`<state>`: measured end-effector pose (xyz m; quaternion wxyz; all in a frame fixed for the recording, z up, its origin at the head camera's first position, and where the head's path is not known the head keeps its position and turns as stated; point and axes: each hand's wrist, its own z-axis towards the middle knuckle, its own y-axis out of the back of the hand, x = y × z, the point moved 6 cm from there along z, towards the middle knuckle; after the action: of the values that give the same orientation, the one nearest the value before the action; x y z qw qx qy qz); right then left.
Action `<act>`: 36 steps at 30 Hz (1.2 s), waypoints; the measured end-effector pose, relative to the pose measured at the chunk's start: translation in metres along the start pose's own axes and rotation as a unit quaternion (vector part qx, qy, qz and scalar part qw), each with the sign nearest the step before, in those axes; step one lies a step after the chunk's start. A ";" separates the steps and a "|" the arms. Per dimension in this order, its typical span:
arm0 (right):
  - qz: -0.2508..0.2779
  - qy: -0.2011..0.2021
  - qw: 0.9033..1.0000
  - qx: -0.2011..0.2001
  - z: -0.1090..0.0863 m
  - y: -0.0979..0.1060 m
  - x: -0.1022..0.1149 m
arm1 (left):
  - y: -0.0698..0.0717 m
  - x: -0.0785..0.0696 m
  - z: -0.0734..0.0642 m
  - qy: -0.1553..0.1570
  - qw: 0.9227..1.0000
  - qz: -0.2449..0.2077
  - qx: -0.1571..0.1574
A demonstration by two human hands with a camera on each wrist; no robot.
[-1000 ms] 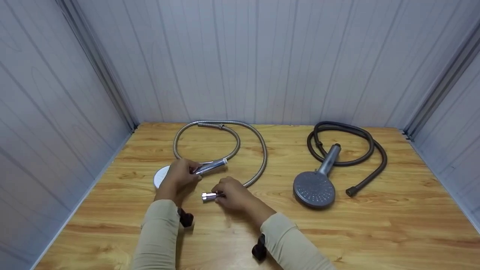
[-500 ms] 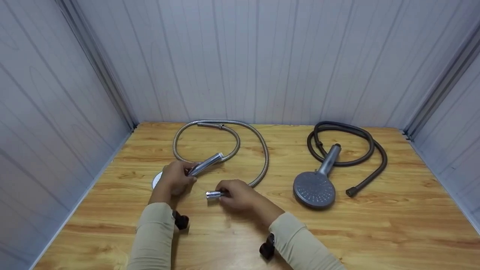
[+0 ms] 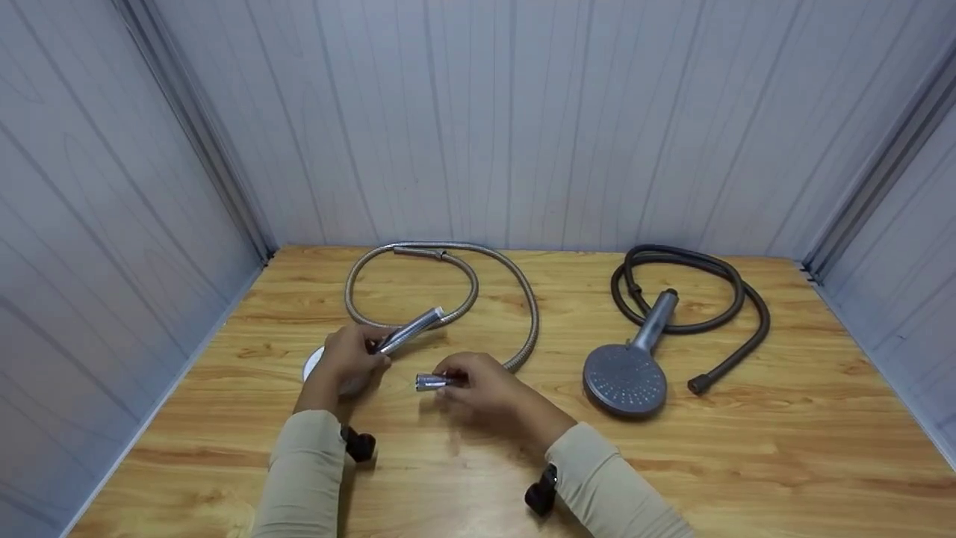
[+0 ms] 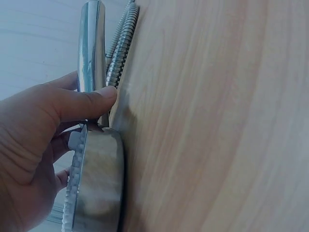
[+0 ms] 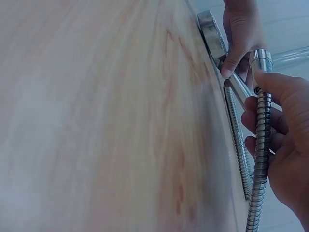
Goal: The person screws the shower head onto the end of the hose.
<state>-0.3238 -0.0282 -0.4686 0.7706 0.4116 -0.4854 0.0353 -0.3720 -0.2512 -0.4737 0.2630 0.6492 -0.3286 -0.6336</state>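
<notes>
My left hand (image 3: 348,357) grips the neck of a chrome shower head (image 4: 99,179), thumb across the handle in the left wrist view. Its round white face shows at the left of the hand, and the handle (image 3: 412,330) slants up to the right. Between thumb and fingers my right hand (image 3: 478,385) pinches the end of a silver metal shower hose (image 5: 260,140), just behind its chrome connector (image 3: 429,382). The connector points left, toward the shower head, with a gap between the two. From the right hand the hose loops back over the table behind both hands.
On the right of the wooden table (image 3: 747,463) lie a grey shower head (image 3: 626,377) and a dark coiled hose (image 3: 762,321), its loose end near the head. White panel walls (image 3: 478,127) stand at the back and both sides.
The chrome handle has tilted so its open end points more upward, and the left hand has shifted slightly left. My right hand has moved a little right with the hose end.
</notes>
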 end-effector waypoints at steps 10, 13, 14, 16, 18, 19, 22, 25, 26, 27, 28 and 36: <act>0.031 -0.011 0.999 -0.016 -0.003 0.012 -0.001 | -0.001 -0.002 -0.002 -0.011 1.000 0.010 -0.004; 0.060 -0.020 0.998 -0.021 -0.006 0.015 -0.002 | -0.001 -0.005 -0.004 -0.027 0.999 0.016 -0.011; 0.069 -0.018 0.997 -0.023 -0.007 0.016 -0.002 | -0.001 -0.006 -0.006 -0.034 0.999 0.018 -0.013; 0.085 -0.015 0.996 -0.025 -0.010 0.020 -0.002 | -0.002 -0.010 -0.008 -0.042 0.999 0.015 -0.013; 0.090 -0.012 0.996 -0.026 -0.012 0.023 -0.003 | -0.003 -0.012 -0.010 -0.048 0.999 0.007 -0.012; 0.091 -0.007 0.995 -0.027 -0.013 0.026 -0.002 | -0.003 -0.013 -0.010 -0.052 0.999 0.001 -0.011; 0.086 -0.003 0.996 -0.028 -0.014 0.033 -0.002 | -0.003 -0.016 -0.012 -0.060 0.998 -0.012 -0.009; 0.090 0.003 0.995 -0.033 -0.015 0.040 -0.001 | -0.002 -0.021 -0.013 -0.070 0.997 -0.020 -0.011; 0.092 0.005 0.995 -0.034 -0.016 0.042 0.000 | -0.002 -0.022 -0.014 -0.074 0.997 -0.021 -0.012; 0.091 0.005 0.995 -0.035 -0.016 0.044 0.000 | -0.002 -0.023 -0.014 -0.079 0.997 -0.021 -0.012; 0.090 0.006 0.995 -0.035 -0.016 0.046 0.000 | -0.002 -0.025 -0.015 -0.083 0.996 -0.023 -0.011; 0.069 0.004 0.997 -0.033 -0.019 0.055 -0.002 | -0.005 -0.030 -0.018 -0.101 0.994 -0.030 -0.007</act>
<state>-0.3362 0.0212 -0.4404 0.7816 0.3513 -0.5102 0.0739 -0.3529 -0.2260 -0.4569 0.2138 0.5899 -0.3293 -0.7056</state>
